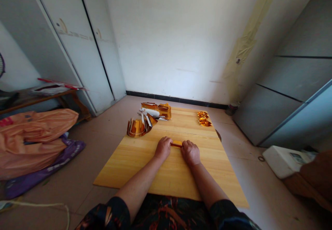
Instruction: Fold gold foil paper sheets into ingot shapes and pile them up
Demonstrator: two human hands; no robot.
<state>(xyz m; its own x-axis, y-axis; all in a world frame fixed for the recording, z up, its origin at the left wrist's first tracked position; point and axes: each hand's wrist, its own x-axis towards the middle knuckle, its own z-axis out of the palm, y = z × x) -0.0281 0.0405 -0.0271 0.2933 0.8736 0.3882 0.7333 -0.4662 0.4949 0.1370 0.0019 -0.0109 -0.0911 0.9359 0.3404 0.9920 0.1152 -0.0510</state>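
Observation:
Between my two hands, low over the middle of the wooden table [145, 168], is a narrow folded strip of shiny gold foil paper [176, 144]. My left hand [163, 147] is closed on its left end. Its right end is gripped by my right hand [191, 152]. The fingers cover both ends of the strip. Several folded gold foil pieces [204, 118] lie at the table's far right corner. Toward the far left stand a curled stack of gold foil sheets [136, 128] and a second, flatter stack [165, 111] with white paper edges showing.
Left of the table, an orange cloth or bag [38, 133] and a purple bag [67, 157] hang near a wooden bench [70, 93]. A grey wardrobe [85, 43] stands behind them. On the right are a grey refrigerator [272, 92] and a white foam box [281, 161].

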